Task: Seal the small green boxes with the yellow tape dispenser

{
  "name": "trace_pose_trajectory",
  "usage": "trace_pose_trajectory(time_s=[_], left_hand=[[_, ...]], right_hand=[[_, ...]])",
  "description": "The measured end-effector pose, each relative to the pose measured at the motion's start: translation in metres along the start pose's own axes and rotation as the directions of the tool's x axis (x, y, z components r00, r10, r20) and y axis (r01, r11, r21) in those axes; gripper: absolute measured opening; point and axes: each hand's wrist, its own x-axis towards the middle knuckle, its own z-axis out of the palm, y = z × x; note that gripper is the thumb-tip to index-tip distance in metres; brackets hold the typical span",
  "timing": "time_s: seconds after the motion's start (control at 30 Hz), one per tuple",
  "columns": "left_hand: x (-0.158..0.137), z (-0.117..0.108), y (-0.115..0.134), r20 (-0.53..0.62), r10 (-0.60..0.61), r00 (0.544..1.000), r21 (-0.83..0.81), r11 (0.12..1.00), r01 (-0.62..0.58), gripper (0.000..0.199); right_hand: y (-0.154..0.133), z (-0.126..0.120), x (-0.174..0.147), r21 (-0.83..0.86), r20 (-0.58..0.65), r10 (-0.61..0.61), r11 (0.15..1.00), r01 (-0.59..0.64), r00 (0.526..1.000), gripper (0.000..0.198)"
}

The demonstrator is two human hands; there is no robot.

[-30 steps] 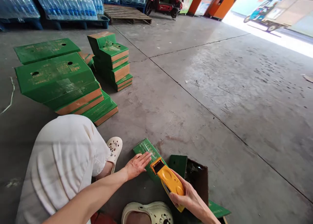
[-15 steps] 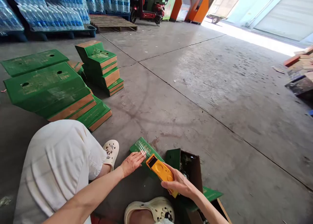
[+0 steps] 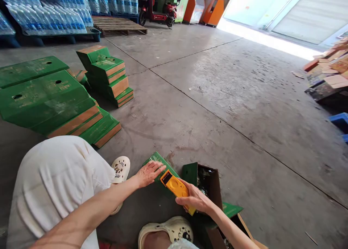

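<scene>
The left hand [image 3: 148, 173] lies flat on a green box [image 3: 157, 162] on the floor [image 3: 217, 125]. The right hand [image 3: 196, 200] grips a yellow tool [image 3: 175, 186], its tip on the box. An open carton [image 3: 210, 183] stands just beside.

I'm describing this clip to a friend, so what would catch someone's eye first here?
Low in the middle, the right hand holds a bright yellow handheld device against a small green box that the left hand presses flat. Stacks of flattened green cartons lie on the concrete floor at left, with shrink-wrapped water bottles behind them.
</scene>
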Motion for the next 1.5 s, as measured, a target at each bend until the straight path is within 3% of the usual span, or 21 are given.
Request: trace_pose_trajectory(time_s=[0.07,0.13,0.2,0.33,0.53,0.77,1.03,1.2,1.5], left_hand=[[0.023,-0.002,-0.007,0.093,0.093,0.991,0.012,0.995,-0.094,0.13],[0.041,-0.002,-0.016,0.195,0.162,0.967,-0.001,0.986,-0.165,0.142],[0.05,0.0,-0.025,0.239,0.218,0.946,-0.03,0.976,-0.218,0.136],[0.043,0.005,-0.035,0.165,0.281,0.945,-0.07,0.959,-0.274,0.122],[0.016,0.007,-0.037,0.122,0.24,0.963,-0.087,0.969,-0.231,0.109],[-0.007,-0.002,-0.047,0.139,0.146,0.98,-0.071,0.988,-0.137,0.113],[-0.007,-0.006,-0.044,0.157,0.135,0.978,-0.06,0.99,-0.127,0.117],[-0.006,-0.004,-0.043,0.148,0.125,0.981,-0.058,0.991,-0.117,0.115],[-0.008,-0.002,-0.047,0.209,0.108,0.972,-0.049,0.994,-0.1,0.128]], right_hand=[[0.0,0.0,0.0,0.006,-0.001,0.0,1.0,0.0,1.0,0.094],[0.001,0.0,0.0,0.0,-0.003,-0.004,1.0,0.004,1.0,0.094],[0.003,0.0,0.0,-0.016,-0.011,-0.013,1.0,0.013,1.0,0.093],[0.008,0.001,-0.003,-0.036,-0.05,-0.022,0.999,0.02,0.998,0.093],[0.01,0.001,-0.014,-0.119,-0.05,-0.098,0.989,0.092,0.994,0.091],[0.028,-0.006,-0.041,-0.07,-0.001,-0.06,0.996,0.059,0.998,0.095],[0.015,-0.007,-0.047,-0.015,0.002,-0.041,0.999,0.041,0.999,0.087],[0.015,-0.003,-0.038,-0.099,-0.087,-0.045,0.994,0.036,0.995,0.077],[0.009,-0.003,-0.024,-0.304,-0.107,0.048,0.949,-0.078,0.993,0.087]])
